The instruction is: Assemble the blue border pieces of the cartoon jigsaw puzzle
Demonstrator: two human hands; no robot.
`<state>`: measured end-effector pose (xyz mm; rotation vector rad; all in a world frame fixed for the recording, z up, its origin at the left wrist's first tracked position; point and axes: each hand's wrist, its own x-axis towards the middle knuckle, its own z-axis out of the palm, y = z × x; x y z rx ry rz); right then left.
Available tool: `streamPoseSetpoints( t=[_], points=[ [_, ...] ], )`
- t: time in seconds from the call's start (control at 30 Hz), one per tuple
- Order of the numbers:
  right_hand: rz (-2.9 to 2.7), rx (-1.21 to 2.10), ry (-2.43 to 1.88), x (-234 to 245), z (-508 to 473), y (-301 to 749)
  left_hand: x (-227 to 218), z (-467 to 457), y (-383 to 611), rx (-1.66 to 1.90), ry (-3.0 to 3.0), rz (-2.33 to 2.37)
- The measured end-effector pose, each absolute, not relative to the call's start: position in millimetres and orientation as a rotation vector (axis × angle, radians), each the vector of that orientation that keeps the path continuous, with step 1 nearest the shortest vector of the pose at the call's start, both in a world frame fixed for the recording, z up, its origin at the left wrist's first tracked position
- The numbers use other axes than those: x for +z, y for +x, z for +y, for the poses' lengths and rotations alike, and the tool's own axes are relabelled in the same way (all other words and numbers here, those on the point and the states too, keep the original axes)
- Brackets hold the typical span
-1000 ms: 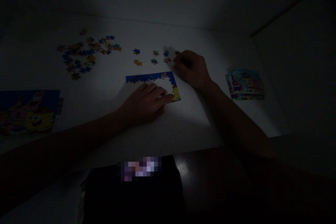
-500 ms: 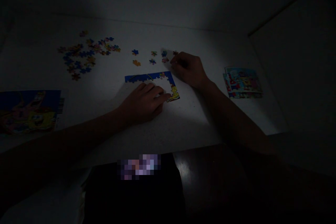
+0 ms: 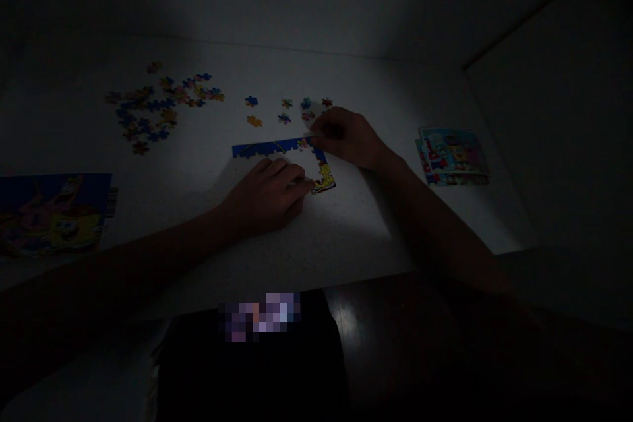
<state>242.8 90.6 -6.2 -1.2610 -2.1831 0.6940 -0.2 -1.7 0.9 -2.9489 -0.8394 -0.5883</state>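
A partly joined jigsaw [image 3: 270,148], a blue strip with a yellow corner, lies on the dim white table [image 3: 346,237]. My left hand [image 3: 267,194] rests flat on the table inside the strip, fingers stretched toward the yellow corner. My right hand [image 3: 346,137] is curled at the strip's top right corner, fingertips pinched together there; a piece between them cannot be made out. Several loose pieces [image 3: 284,111] lie just behind the strip.
A heap of loose pieces [image 3: 158,105] lies at the back left. A picture sheet [image 3: 52,211] sits at the left edge and a stack of cards [image 3: 452,156] at the right. A dark object [image 3: 252,356] fills the near edge. The scene is very dark.
My right hand has come down from the loose pieces to the top right corner of the joined strip. My left hand has stayed in place.
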Motion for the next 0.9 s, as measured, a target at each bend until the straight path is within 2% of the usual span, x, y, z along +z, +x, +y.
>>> streamPoseSetpoints(
  t=[0.33,0.67,0.77,0.9],
  points=[
    [-2.118,0.703,-1.197,-8.7,91.4,240.7,2.2,-2.1,-0.5,-0.561,-2.976,-0.869],
    [-1.817,0.505,-1.297,-10.7,104.8,253.1,-1.6,-1.3,-1.8,-0.668,-2.975,-0.835],
    [-1.810,0.523,-1.294,-10.0,106.0,255.1,1.7,4.7,-10.7,-0.724,-2.955,-0.928],
    [-1.942,0.657,-1.275,-4.4,101.0,254.1,13.5,19.8,-30.1,-0.561,-2.833,-1.297]
  ],
)
